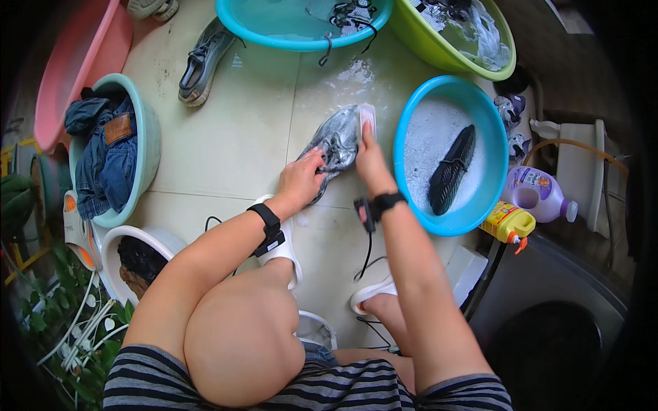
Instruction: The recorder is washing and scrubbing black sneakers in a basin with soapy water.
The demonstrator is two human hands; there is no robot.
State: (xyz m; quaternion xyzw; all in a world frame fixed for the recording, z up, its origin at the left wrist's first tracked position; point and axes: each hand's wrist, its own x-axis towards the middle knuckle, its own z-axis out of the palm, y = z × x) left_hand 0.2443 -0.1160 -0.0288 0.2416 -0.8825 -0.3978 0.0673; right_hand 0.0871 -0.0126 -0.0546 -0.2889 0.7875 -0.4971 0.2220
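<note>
A wet, soapy dark grey lace-up shoe (336, 136) is on the tiled floor in front of me. My left hand (304, 177) grips it around the laces and ankle opening. In my right hand (371, 159) is a pale pink scrubbing brush (367, 119), pressed along the shoe's toe end; its bristles are hidden. To the right stands a blue basin (400, 154) of sudsy water, where a second dark shoe (452, 169) floats among the foam.
A matching grey shoe (205, 64) lies at upper left. Around me are a blue basin (303, 45), a green basin (506, 64), a tub (152, 164) of jeans (110, 159), a purple bottle (537, 190), and a yellow bottle (506, 221). Suds (357, 72) wet the floor.
</note>
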